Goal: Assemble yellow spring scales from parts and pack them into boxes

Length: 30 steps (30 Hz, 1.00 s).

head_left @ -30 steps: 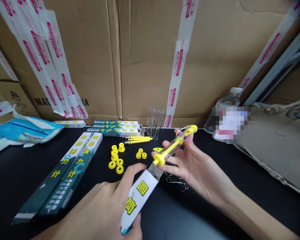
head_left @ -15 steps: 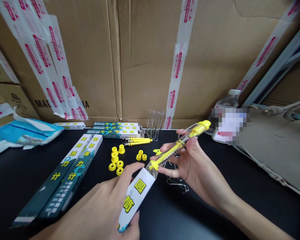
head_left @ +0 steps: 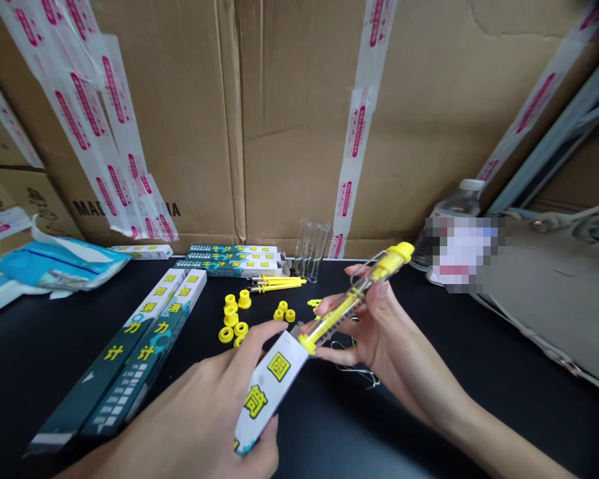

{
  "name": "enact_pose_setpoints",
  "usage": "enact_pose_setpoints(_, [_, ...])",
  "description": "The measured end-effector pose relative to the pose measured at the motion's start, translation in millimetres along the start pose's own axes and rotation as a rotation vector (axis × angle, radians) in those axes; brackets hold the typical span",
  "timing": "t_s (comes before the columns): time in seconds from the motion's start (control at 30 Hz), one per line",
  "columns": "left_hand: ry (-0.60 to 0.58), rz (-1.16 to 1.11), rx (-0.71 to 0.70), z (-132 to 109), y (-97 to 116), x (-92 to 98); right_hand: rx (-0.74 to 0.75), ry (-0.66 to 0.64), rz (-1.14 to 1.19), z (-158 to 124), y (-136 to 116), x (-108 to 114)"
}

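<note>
My left hand is wrapped round a white and dark-green cardboard box with yellow lettering, tilted up to the right. At the box's upper end is the yellow lower end of a clear tubular spring scale. My right hand pinches the scale's tube between thumb and fingers; its yellow cap and wire hook point up and right. Whether the lower tip is inside the box's mouth is hard to make out. Wire hooks lie on the table behind my right hand.
Two closed boxes lie at left, more boxes behind. Yellow collars, small yellow rings, yellow rods and clear tubes stand or lie mid-table. A bottle and a bag are at right, a blue packet at left.
My right hand has brought the spring scale slightly down and left, so its yellow lower end is closer to the box's mouth. The left hand keeps its grip on the box.
</note>
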<state>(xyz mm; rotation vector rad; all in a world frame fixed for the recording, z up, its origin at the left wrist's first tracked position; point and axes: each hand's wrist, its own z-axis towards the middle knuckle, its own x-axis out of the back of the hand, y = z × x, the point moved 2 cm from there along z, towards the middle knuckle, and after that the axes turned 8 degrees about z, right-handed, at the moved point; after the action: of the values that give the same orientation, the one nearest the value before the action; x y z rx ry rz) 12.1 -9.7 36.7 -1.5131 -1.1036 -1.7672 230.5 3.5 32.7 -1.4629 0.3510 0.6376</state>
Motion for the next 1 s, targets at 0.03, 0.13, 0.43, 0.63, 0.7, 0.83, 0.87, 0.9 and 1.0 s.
enact_pose_setpoints(0.03, [0.003, -0.009, -0.005, 0.4, 0.2, 0.7, 0.000, -0.002, 0.003, 0.0, 0.7, 0.0])
enact_pose_setpoints(0.13, [0.005, -0.051, -0.046, 1.8, 1.9, 0.7, -0.011, 0.004, 0.014, -0.4, 4.1, -0.4])
enact_pose_setpoints(0.43, [0.020, -0.103, -0.084, 1.8, 4.5, -4.0, -0.151, 0.054, -0.070, -1.9, 16.4, -1.1])
enact_pose_setpoints(0.63, [-0.013, -0.102, -0.085, 1.7, 0.6, -6.0, -0.243, 0.013, -0.196, -3.0, 23.9, -1.9])
enact_pose_setpoints(0.7, [-0.018, -0.085, -0.083, 2.6, -1.0, -7.2, -0.246, 0.025, -0.225, -3.1, 25.8, -1.0])
enact_pose_setpoints(0.83, [-0.002, -0.043, -0.081, 2.5, -1.9, -8.5, -0.223, 0.082, -0.237, -2.2, 24.1, 0.9])
enact_pose_setpoints(0.87, [0.005, -0.035, -0.074, 2.0, -1.6, -8.2, -0.214, 0.087, -0.241, -1.9, 22.8, 1.0])
enact_pose_setpoints(0.9, [0.019, -0.028, -0.074, 1.3, -1.0, -7.4, -0.204, 0.086, -0.246, -1.6, 21.3, 0.9])
enact_pose_setpoints(1.0, [0.056, 0.004, -0.048, -0.3, 0.4, -4.3, -0.198, 0.058, -0.255, -1.4, 18.6, 0.7])
